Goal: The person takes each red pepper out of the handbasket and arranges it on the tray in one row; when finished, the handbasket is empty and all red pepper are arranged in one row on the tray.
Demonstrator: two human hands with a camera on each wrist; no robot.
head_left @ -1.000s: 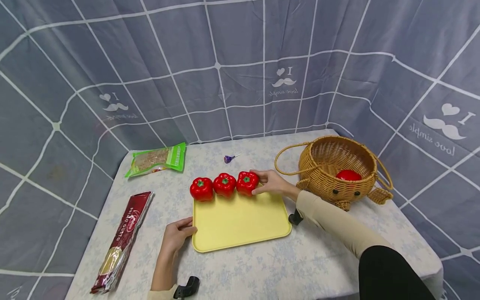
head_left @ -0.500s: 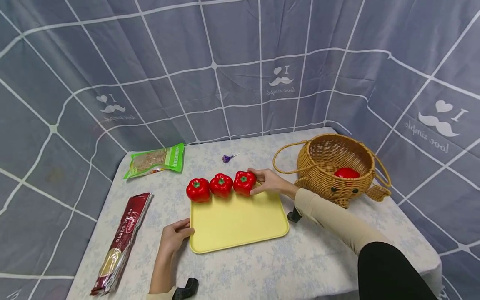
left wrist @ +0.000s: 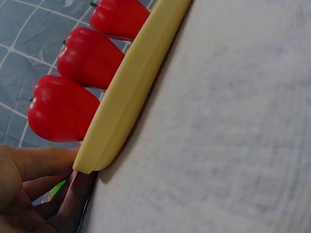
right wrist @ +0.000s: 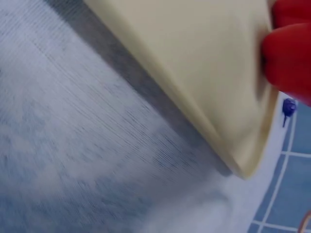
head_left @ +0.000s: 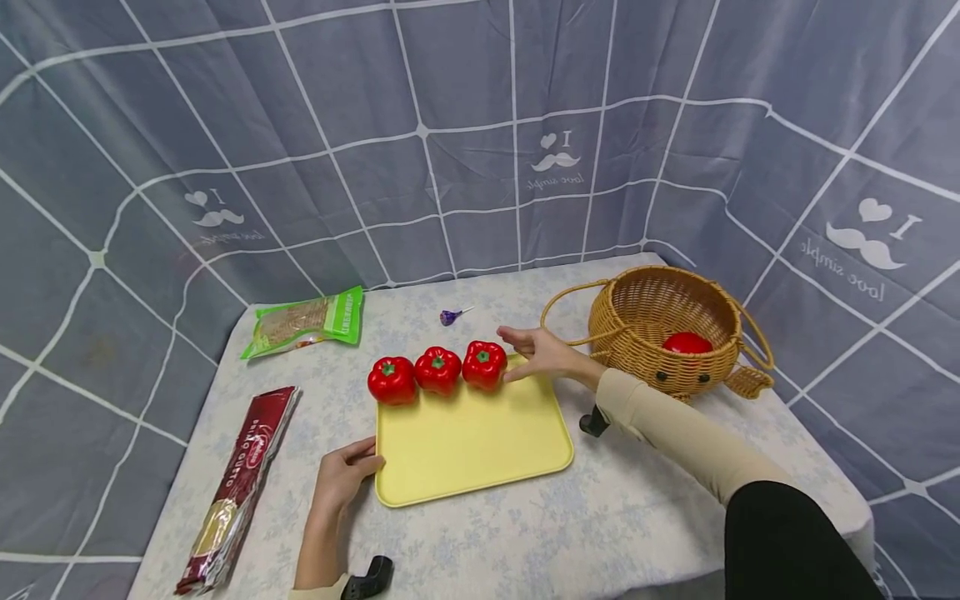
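Observation:
Three red bell peppers stand in a row along the far edge of a yellow tray [head_left: 472, 446]: a left one [head_left: 392, 381], a middle one [head_left: 438, 370] and a right one [head_left: 484, 364]. My left hand [head_left: 342, 477] holds the tray's left edge, its thumb at the rim in the left wrist view, beside the tray wall [left wrist: 127, 97]. Just right of the right pepper, my right hand [head_left: 543, 354] has its fingers spread, the thumb close to the pepper's side. In the right wrist view that hand is out of sight; a red pepper [right wrist: 291, 56] shows at the tray's end.
A wicker basket [head_left: 626, 350] with a red item [head_left: 687, 342] inside stands at the right. Behind the peppers lies a lollipop [head_left: 449, 317]. A green-edged food packet [head_left: 303, 323] and a long dark red packet [head_left: 240, 492] lie at the left.
My right hand's fingers have loosened from the right pepper and spread, and the hand has drawn slightly away. The left hand stays on the tray's edge. The head view has shifted slightly.

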